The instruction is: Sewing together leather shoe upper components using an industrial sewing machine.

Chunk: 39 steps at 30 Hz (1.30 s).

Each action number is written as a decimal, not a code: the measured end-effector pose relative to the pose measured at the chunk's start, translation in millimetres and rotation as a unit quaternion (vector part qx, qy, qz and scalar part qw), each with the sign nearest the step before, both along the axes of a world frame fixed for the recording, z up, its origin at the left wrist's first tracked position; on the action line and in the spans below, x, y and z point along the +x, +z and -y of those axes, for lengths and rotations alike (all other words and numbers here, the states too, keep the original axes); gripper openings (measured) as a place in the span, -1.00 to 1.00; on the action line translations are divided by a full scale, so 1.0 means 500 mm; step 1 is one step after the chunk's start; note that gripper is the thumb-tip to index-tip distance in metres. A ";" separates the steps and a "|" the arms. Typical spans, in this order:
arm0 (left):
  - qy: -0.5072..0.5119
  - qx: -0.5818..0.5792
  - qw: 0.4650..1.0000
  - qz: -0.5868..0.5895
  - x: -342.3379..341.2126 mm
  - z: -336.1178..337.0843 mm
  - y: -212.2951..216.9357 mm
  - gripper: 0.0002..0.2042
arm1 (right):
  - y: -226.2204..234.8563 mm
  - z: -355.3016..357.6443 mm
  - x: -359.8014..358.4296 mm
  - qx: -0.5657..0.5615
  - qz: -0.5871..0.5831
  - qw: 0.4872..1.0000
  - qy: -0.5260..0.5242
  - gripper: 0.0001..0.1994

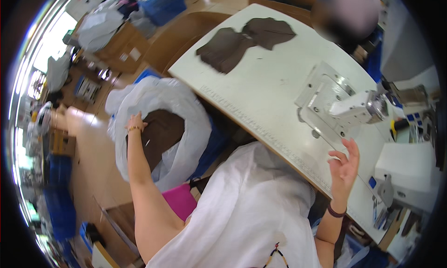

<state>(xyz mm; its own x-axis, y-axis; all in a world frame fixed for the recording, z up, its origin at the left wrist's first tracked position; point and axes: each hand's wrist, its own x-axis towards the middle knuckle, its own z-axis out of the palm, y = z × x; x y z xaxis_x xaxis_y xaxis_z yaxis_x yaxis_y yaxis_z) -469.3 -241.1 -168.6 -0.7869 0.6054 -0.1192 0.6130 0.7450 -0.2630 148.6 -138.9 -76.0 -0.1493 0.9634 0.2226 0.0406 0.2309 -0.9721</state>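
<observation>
My left hand (135,122) reaches into the mouth of a white plastic bag (191,100) at the left, beside the table. Its fingers are apart, at the edge of the dark brown fabric (163,133) inside, with no cloth visibly gripped. My right hand (344,165) is raised over the table's near right part, palm up, fingers loosely bent and apart, holding nothing. It is nearest the sewing machine (354,109). Two dark brown fabric pieces (226,49) lie towards the far left of the white table (270,95), touching or nearly touching.
A measuring scale runs along the table's near edge. Small tools (381,216) lie at the right by the machine's white body (405,168). Cardboard boxes (121,46) and a blue bin (163,7) stand beyond the bag. Another person (347,14) is at the table's far side.
</observation>
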 end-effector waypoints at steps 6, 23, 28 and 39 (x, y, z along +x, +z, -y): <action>-0.343 0.500 0.794 0.040 0.234 -0.281 0.106 -0.73 | 0.035 0.106 0.302 0.137 0.225 0.918 -0.295 -0.77; -0.743 0.292 0.524 0.298 0.822 -0.398 0.305 -0.89 | -0.342 0.640 0.547 -0.310 0.501 0.518 -0.620 -0.24; -0.762 0.251 0.498 0.330 0.856 -0.377 0.303 -0.90 | -0.396 0.642 0.504 -0.215 0.581 0.417 -0.665 -0.37; -0.753 0.238 0.502 0.353 0.864 -0.385 0.304 -0.89 | -0.087 0.588 0.458 0.089 0.373 0.422 -0.821 -0.69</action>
<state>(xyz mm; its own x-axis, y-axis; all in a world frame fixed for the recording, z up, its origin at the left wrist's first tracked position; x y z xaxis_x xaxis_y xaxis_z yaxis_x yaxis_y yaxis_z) -37.4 -48.9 -16.5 0.7421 0.5420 0.3944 0.3901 -0.8277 0.4035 377.5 -432.7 -119.6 0.5954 -0.1177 0.7947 0.5676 -0.6384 -0.5198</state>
